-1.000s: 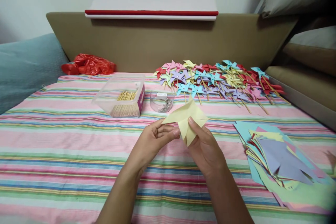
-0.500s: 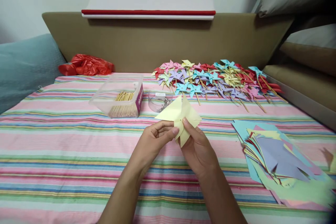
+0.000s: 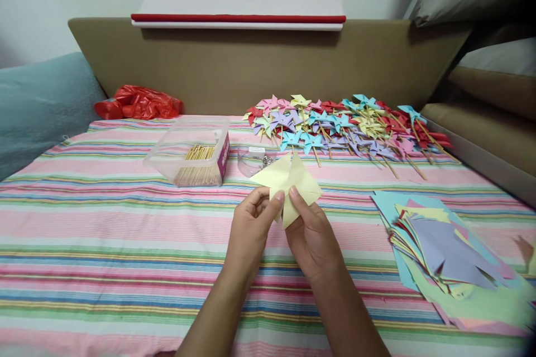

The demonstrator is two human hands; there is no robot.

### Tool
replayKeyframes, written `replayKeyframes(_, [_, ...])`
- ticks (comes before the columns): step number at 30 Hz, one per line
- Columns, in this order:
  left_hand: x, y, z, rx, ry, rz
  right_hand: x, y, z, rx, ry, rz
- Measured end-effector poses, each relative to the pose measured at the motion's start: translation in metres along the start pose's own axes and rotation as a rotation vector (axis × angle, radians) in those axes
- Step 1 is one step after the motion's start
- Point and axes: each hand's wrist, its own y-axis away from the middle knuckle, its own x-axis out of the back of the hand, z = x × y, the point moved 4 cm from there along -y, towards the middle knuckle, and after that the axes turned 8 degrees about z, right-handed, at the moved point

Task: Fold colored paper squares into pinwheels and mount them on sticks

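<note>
Both hands hold one pale yellow cut paper square above the striped cloth, its flaps folded toward the middle. My left hand pinches the paper's left side with thumb and fingers closed. My right hand grips the lower right part, thumb pressed on the centre. Just behind the paper stands a small clear round container with small metal pieces in it.
A clear plastic box of thin wooden sticks stands to the left. A heap of finished coloured paper pinwheels lies behind. Stacked coloured cut sheets lie at the right. A red plastic bag rests against the sofa back.
My left hand has moved right and closer to the right hand, its fingers now closed on the paper's flap. The paper has shifted slightly up and left.
</note>
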Motion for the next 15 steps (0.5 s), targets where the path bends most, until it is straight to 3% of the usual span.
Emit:
replayKeyframes(11, [0.008, 0.0, 0.001, 0.002, 0.108, 0.151, -0.003, 0.001, -0.004, -0.008, 0.004, -0.122])
replayKeyframes(13, [0.012, -0.002, 0.002, 0.011, 0.144, 0.203, 0.003, -0.001, -0.009, 0.044, 0.067, -0.08])
replayKeyframes(15, [0.017, -0.005, 0.003, 0.023, 0.168, 0.252, 0.011, -0.003, -0.017, 0.216, 0.223, -0.007])
